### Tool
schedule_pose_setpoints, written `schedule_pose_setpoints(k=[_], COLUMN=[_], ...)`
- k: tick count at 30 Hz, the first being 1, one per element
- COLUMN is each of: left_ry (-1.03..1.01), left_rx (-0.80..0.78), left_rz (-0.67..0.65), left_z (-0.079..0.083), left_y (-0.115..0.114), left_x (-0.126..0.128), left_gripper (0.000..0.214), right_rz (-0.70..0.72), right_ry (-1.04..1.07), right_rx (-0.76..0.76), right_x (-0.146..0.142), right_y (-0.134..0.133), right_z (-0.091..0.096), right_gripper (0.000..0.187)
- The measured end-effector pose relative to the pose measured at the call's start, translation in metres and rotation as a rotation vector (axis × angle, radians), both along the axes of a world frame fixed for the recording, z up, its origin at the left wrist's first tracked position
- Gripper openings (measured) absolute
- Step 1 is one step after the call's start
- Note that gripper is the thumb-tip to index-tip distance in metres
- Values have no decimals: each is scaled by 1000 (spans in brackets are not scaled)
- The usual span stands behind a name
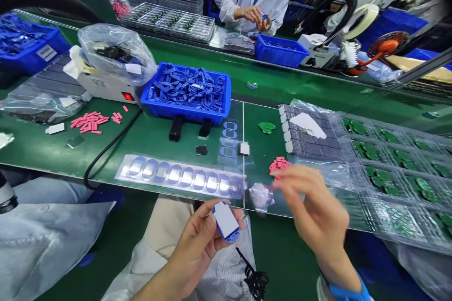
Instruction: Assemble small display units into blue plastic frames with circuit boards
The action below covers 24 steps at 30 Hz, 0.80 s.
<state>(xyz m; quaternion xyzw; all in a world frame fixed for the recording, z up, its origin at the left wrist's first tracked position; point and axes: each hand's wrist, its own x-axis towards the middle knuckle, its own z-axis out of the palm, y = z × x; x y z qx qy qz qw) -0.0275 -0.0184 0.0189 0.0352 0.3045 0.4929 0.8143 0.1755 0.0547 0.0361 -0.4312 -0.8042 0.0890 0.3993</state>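
My left hand (190,256) is low in the middle of the view, holding a blue plastic frame (226,221) with a white pad on its face. My right hand (314,202) is blurred, its fingertips reaching just short of a small pile of pink pads (278,165). I cannot tell whether those fingers hold anything. A crumpled clear plastic scrap (260,196) lies to their left. Behind my left hand runs a clear strip of oval film pieces (180,176).
A blue crate of blue frames (187,91) stands on the green bench (158,143). Clear trays of green circuit boards (384,169) lie to the right. Pink strips (90,122) and a plastic bag (116,51) are at left. A co-worker (256,2) works across the bench.
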Motion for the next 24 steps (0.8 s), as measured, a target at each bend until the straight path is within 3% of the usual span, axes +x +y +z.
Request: schedule_pose_setpoints(k=[2,5,18,24], left_ry=[-50,-82,-77,-74], left_rx=[40,65,29,-4], left_rz=[10,13,-22,-6], left_z=[-2,-1,8,11], left_y=[-1,-3,-5,-6], left_x=[2,4,2,4], left_gripper=[24,26,27,24], right_rz=[242,345,314,137], right_ry=[68,45,89,-88], right_rx=[-42,-47,-66,188], right_x=[-14,-27,-24,-30], right_y=[-18,-31,-37,-47], right_z=[10,11,6,3], right_gripper=[17,21,22,23])
